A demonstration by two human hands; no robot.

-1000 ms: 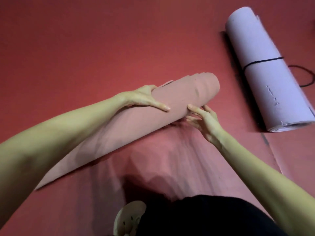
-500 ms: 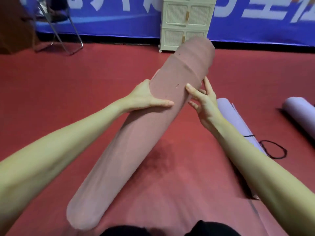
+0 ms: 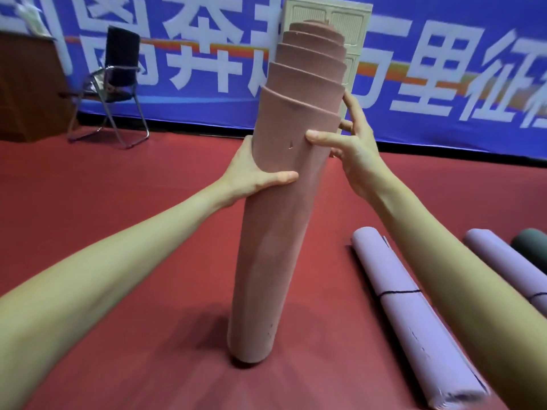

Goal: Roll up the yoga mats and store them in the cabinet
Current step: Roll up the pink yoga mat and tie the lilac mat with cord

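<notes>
**Pink mat stood on end, roll uneven at the top**

On the red floor [image 3: 118, 261], head view, the only 1 supplied: we record a rolled pink mat [image 3: 275, 247] standing nearly upright, its lower end on the floor and its upper end telescoped into stepped layers. The left hand [image 3: 254, 170] wraps the roll from the left, thumb pressed across its front. The right hand [image 3: 352, 149] clasps the opposite side higher up, thumb on the front, fingers spread behind the top edge. To the right lie 2 lilac rolled mats, the nearer [image 3: 411, 318] bound with a black cord, and part of a dark roll [image 3: 532, 247]. The cream cabinet [image 3: 352, 25] stands well apart at the banner [image 3: 444, 69], mostly hidden behind the roll.

We judge the rolling done and the squaring-up in hand. The next move calls for pressing the protruding layers down flush, then carrying the roll to the cabinet.
</notes>
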